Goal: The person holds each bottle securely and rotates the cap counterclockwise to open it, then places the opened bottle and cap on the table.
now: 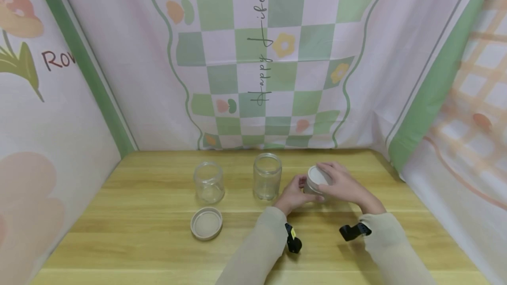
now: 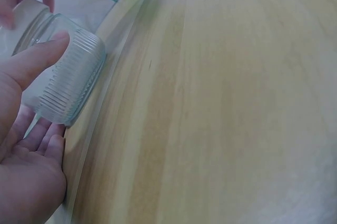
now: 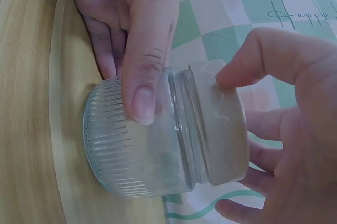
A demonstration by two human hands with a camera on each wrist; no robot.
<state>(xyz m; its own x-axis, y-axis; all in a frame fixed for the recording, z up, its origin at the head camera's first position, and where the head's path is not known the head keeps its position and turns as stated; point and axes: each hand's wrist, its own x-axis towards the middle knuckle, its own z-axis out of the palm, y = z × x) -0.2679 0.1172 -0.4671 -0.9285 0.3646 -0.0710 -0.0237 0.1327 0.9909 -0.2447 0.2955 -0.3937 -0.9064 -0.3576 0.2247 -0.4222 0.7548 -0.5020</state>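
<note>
A ribbed clear glass jar (image 3: 147,155) stands upright on the table at the right in the head view. On its mouth sits a pale beige lid (image 1: 317,177), with the glass thread showing just under its rim in the right wrist view. My left hand (image 1: 295,195) holds the jar's side, thumb on the near face and fingers around the other side. From the right, my right hand (image 1: 343,184) grips the lid by its edge, the thumb and fingers spread around it.
Left of my hands stand a taller lidless clear jar (image 1: 267,177) and a shorter lidless one (image 1: 209,184). A loose beige lid (image 1: 206,224) lies inner side up before the shorter jar. Printed curtains (image 1: 253,56) rise behind the wooden table (image 1: 130,232).
</note>
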